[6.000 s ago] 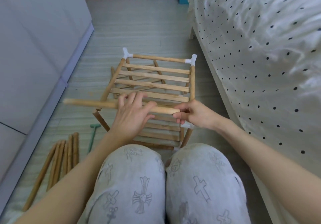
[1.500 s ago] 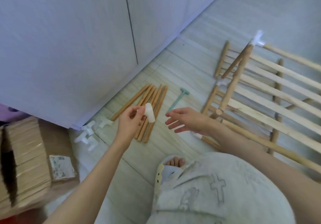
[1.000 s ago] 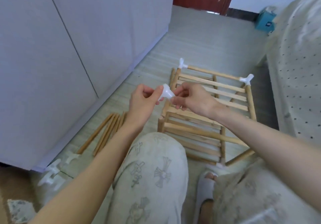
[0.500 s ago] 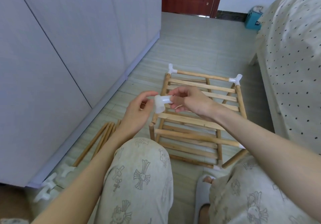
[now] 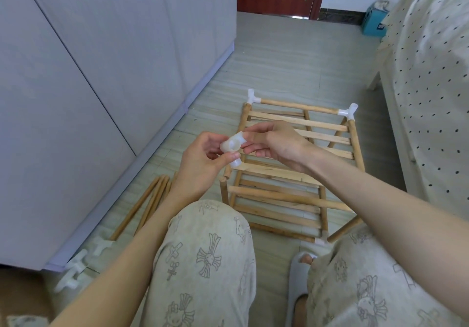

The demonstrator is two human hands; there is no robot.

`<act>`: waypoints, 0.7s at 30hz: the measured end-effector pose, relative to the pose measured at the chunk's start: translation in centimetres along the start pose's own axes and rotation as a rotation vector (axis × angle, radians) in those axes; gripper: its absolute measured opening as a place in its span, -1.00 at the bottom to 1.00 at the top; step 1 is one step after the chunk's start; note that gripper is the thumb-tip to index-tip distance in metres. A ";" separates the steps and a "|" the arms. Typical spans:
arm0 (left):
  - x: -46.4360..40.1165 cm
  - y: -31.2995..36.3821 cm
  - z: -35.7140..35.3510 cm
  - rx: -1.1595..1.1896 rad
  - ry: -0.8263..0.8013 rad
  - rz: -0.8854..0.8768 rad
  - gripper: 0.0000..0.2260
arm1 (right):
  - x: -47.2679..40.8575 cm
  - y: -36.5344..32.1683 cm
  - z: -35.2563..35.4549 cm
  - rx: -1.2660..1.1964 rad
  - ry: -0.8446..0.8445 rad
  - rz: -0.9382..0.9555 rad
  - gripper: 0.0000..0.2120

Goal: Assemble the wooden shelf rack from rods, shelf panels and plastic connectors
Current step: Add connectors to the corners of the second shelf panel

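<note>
Your left hand point(image 5: 203, 159) and right hand point(image 5: 276, 144) both pinching one white plastic three-way tube connector point(image 5: 232, 148), above the wooden slatted rack's point(image 5: 291, 174) near-left corner

One connector point(image 5: 233, 149) held; two at the rack's point(image 5: 291, 164) far corners — roughly four loose rods point(image 5: 149, 200) at eight o'clock.

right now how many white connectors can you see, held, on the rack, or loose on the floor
held connector: 1
rack connectors on the rack: 3 showing
loose connectors on the floor: about 3, blurred
total: about 7
</note>
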State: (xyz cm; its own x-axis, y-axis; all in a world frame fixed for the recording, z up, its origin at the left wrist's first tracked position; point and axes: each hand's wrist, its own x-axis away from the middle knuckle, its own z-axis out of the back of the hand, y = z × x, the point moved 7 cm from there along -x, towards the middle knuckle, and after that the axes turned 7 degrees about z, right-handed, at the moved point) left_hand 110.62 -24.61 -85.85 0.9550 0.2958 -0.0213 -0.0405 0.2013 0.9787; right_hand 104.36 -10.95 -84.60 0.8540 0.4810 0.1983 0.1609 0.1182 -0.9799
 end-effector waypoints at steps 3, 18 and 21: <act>0.0 -0.6 0.1 -0.012 0.019 0.056 -0.76 | -0.2 0.1 -0.3 0.053 0.004 0.014 -0.89; -0.5 -1.9 0.8 -0.160 0.116 0.096 -0.68 | -0.3 -0.3 -0.8 0.312 -0.050 0.072 -0.93; -0.4 -1.7 1.0 -0.176 0.149 0.103 -0.65 | -0.1 -0.4 -1.2 0.336 -0.105 0.073 -0.91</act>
State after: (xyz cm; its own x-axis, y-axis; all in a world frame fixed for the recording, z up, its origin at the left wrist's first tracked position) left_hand 110.63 -26.02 -87.31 0.8898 0.4551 0.0339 -0.1983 0.3186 0.9269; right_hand 104.81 -12.05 -84.22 0.7989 0.5833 0.1466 -0.0852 0.3509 -0.9325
